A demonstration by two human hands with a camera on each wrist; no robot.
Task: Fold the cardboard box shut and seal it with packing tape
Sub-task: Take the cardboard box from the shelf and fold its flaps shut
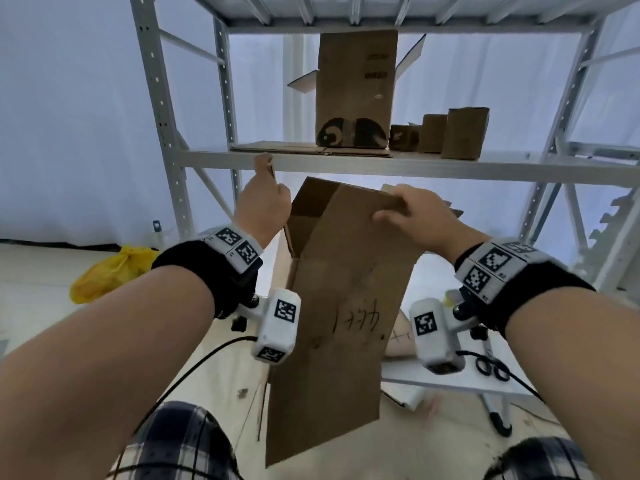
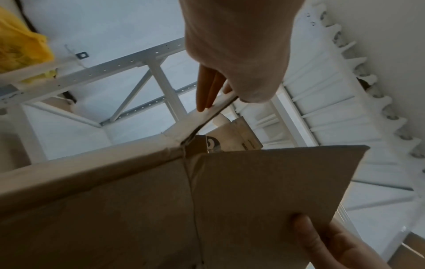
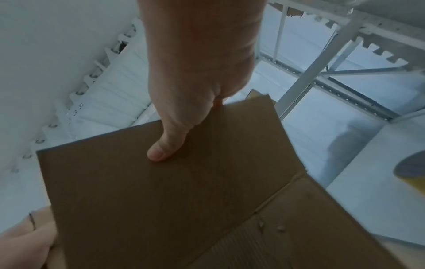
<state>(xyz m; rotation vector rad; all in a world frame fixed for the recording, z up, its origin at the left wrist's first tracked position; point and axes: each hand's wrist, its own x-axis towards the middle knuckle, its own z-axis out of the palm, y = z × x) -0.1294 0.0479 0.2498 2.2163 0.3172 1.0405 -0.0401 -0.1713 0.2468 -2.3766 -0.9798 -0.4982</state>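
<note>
A tall brown cardboard box [image 1: 332, 327] with black handwriting on its near face is held up in front of me, its open end pointing away toward the shelving. My left hand [image 1: 264, 206] pinches the left flap [image 2: 204, 116] and holds it out to the side. My right hand [image 1: 412, 216] grips the near flap [image 3: 161, 182], thumb [image 3: 165, 147] on the outer face and fingers behind. The same flap shows in the left wrist view [image 2: 264, 182]. A partly cropped grey-and-yellow round object, perhaps a tape roll [image 3: 411, 169], lies on the white table.
A grey metal shelf unit [image 1: 381, 164] stands right behind the box, carrying an open carton [image 1: 356, 88] and smaller boxes [image 1: 464, 133]. Scissors [image 1: 491, 367] and a marker [image 1: 498, 417] lie on a low white table [image 1: 450, 379] at right. A yellow bag [image 1: 110, 271] sits on the floor at left.
</note>
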